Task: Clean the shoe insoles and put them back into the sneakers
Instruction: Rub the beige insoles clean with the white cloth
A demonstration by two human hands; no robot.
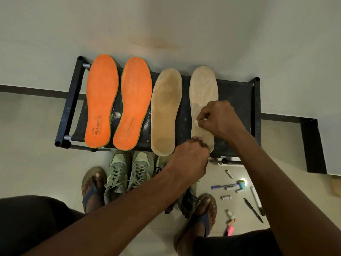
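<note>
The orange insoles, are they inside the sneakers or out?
Out. Both orange insoles lie flat on the black rack; the sneakers stand on the floor below.

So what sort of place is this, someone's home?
Probably a home entryway or hallway: a low black shoe rack stands against a plain wall, sneakers sit on the tiled floor, and insoles lie across the rack.

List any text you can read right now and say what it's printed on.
"AIR cushion" and "10": heel of the far-left orange insole.
"AIR cushion", fainter: heel of the second orange insole.
Small print beneath both: too blurred.
Beige insoles: none visible.
Markers and small tubes on the floor: print too small.
</note>
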